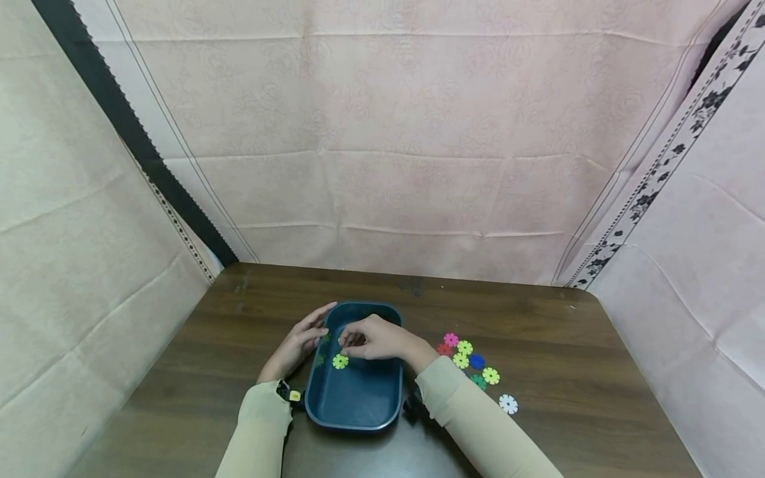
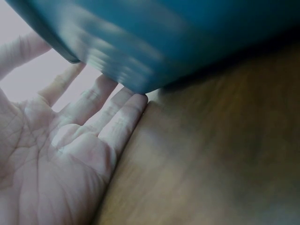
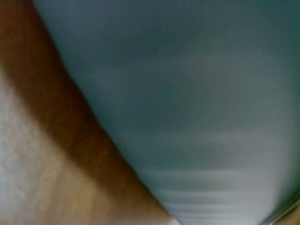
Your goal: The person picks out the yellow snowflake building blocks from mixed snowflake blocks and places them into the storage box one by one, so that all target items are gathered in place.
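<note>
A dark blue tray (image 1: 355,405) lies on the table. My left hand (image 1: 301,340) rests along its left side with the fingers extended; in the left wrist view the fingers of the hand (image 2: 84,126) touch the tray's outer wall (image 2: 126,42). Inside the tray, my right hand (image 1: 376,338) has curled fingers and pinches a yellow-green flower-shaped disc, mostly hidden by the fingertips. Another yellow-green flower disc (image 1: 340,361) shows just below the thumb. Dim green flower shapes on the tray's left wall look like reflections. The right wrist view has only the tray wall (image 3: 187,103), blurred.
Right of the tray, several flower discs lie grouped: pink (image 1: 451,339), red (image 1: 444,349), yellow-green (image 1: 461,360), blue (image 1: 477,361) and green (image 1: 479,382). A white disc (image 1: 508,403) lies nearer. Cloth walls (image 1: 382,166) surround the wooden table (image 1: 556,358).
</note>
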Action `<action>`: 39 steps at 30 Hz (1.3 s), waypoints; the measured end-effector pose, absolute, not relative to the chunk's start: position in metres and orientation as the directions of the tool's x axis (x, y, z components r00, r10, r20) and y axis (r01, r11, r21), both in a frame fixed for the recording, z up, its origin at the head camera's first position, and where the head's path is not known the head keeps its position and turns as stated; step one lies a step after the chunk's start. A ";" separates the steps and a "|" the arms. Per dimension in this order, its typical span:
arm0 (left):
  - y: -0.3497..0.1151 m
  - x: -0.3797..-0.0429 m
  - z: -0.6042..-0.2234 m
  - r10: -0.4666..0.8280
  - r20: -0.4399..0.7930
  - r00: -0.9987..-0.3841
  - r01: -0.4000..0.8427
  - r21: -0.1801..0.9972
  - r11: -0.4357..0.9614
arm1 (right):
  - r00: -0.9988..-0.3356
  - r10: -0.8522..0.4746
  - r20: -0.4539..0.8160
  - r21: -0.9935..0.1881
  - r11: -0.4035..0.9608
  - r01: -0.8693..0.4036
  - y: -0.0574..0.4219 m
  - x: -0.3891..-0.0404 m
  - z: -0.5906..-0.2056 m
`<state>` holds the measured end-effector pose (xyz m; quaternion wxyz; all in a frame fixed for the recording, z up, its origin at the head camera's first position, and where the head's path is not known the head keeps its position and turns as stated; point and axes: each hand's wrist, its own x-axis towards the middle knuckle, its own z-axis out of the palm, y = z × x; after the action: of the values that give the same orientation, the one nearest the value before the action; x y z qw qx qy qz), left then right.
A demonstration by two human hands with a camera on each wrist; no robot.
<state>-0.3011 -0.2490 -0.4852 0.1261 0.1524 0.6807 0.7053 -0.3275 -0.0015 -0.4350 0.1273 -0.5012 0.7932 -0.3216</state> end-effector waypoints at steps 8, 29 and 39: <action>-0.249 -0.301 -0.485 0.391 0.046 -0.919 0.036 0.999 -0.033 | -0.471 -0.870 0.147 -0.642 0.278 -0.714 -0.001 -0.327 -0.434; -0.250 -0.302 -0.488 0.392 0.047 -0.919 0.038 0.999 -0.031 | -0.437 -0.779 0.449 -0.633 0.067 -0.771 0.003 -0.318 -0.411; -0.248 -0.302 -0.489 0.380 0.041 -0.924 0.028 0.999 -0.039 | -0.511 -0.710 0.484 -0.662 0.085 -0.744 0.019 -0.298 -0.400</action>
<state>-0.3021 -0.2479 -0.4893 0.1248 0.1495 0.6817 0.7052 -0.2977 0.0194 -0.4002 -0.0186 -0.4940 0.7362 -0.4623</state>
